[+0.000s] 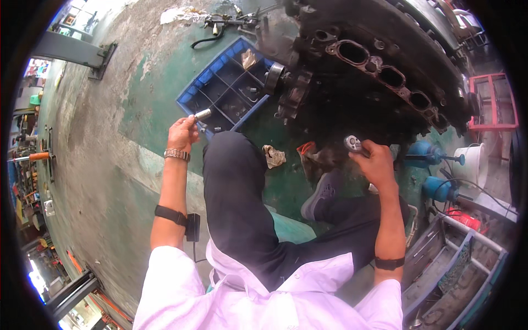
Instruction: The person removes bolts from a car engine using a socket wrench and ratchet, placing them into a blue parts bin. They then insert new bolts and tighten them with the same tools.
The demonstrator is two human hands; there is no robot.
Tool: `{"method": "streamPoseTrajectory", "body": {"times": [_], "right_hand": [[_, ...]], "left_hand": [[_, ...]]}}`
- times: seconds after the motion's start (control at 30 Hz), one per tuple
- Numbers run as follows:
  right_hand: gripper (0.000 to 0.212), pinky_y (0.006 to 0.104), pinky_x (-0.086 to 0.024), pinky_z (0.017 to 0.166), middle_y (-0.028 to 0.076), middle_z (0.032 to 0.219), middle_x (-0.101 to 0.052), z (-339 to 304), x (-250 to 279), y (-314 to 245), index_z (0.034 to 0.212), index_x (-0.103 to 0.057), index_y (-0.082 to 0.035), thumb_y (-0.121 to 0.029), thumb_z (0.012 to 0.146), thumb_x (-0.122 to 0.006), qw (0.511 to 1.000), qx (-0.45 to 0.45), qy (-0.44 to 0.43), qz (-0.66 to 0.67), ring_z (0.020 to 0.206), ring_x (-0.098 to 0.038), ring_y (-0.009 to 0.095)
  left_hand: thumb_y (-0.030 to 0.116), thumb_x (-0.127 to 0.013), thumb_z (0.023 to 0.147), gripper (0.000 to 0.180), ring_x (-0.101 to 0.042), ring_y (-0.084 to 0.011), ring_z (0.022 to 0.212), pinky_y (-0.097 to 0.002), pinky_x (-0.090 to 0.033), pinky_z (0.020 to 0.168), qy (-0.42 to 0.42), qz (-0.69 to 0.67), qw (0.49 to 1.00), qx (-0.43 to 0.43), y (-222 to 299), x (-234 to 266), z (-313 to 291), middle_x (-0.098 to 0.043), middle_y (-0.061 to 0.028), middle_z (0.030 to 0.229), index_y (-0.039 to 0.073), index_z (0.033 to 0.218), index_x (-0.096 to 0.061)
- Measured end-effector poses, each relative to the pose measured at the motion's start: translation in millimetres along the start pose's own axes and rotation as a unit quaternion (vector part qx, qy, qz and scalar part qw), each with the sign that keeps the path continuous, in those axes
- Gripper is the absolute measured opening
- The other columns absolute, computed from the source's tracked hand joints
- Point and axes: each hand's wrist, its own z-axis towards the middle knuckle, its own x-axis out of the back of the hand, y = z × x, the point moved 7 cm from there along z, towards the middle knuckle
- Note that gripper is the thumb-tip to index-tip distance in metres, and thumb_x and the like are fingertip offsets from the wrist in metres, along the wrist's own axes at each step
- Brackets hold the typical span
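My left hand (183, 133) is closed on a short silver socket (203, 114), held out over the near left corner of a blue divided tray (190, 91). In my right hand (376, 161) is a ratchet wrench (353, 144); its round head points up and left, and its handle is mostly hidden in the fist. Socket and ratchet are apart, one on each side of my knees. Beyond both hands looms a dark, greasy engine (385, 71) with a row of oval ports. Small metal parts lie in the tray's compartments.
A crumpled rag (273, 157) lies on the green floor between my legs. To the right are blue tools (426, 154), a white bucket (472, 165) and a metal-framed cart (440, 258). A grey post arm (71, 49) stands at far left, and a hose assembly (220, 25) lies behind the tray.
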Motion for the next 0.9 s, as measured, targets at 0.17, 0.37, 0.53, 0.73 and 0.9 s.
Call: {"method": "streamPoseTrajectory", "body": {"times": [0.17,0.37,0.53,0.73,0.9], "right_hand": [[0.029,0.0429,-0.049,0.064,0.021,0.074,-0.065,5,-6,4,0.083,-0.068,-0.001,-0.027,0.074,-0.077,0.998,-0.013,-0.026,-0.047,0.074,-0.064,0.040],[0.030,0.0395,-0.050,0.065,0.020,0.079,-0.068,11,-13,10,0.093,-0.070,-0.001,-0.025,0.076,-0.078,0.998,-0.016,-0.025,-0.059,0.073,-0.066,0.036],[0.029,0.0377,-0.049,0.064,0.019,0.079,-0.068,17,-21,17,0.093,-0.070,-0.001,-0.024,0.078,-0.078,0.994,-0.045,-0.053,-0.082,0.073,-0.067,0.034],[0.030,0.0386,-0.049,0.066,0.019,0.079,-0.068,18,-25,13,0.093,-0.069,0.000,-0.025,0.077,-0.077,0.994,-0.014,-0.043,-0.099,0.074,-0.067,0.035],[0.032,0.0396,-0.050,0.067,0.020,0.080,-0.068,19,-26,16,0.093,-0.069,0.000,-0.025,0.076,-0.077,0.992,-0.035,-0.059,-0.103,0.076,-0.068,0.036]], "left_hand": [[0.019,-0.071,0.091,0.016,-0.059,-0.0101,0.059,-0.0236,-0.048,0.054,0.010,0.046,0.998,0.030,-56,12,22,-0.066,-0.0019,0.075,0.004,0.096,-0.069],[0.015,-0.075,0.086,0.017,-0.062,-0.0117,0.067,-0.0246,-0.049,0.062,-0.004,0.111,0.994,0.018,-114,32,43,-0.068,-0.0045,0.077,-0.001,0.091,-0.070],[0.020,-0.078,0.084,0.023,-0.062,-0.0098,0.070,-0.0233,-0.048,0.064,0.014,0.078,0.995,0.067,-184,58,71,-0.071,-0.0044,0.081,-0.002,0.089,-0.072],[0.033,-0.078,0.085,0.035,-0.062,-0.0108,0.069,-0.0260,-0.049,0.064,0.034,0.061,0.994,0.079,-200,57,57,-0.070,-0.0045,0.081,-0.001,0.089,-0.072],[0.032,-0.074,0.089,0.030,-0.056,-0.0099,0.059,-0.0259,-0.046,0.055,0.054,0.030,0.997,0.050,-158,32,25,-0.063,-0.0007,0.071,0.003,0.083,-0.067]]}}
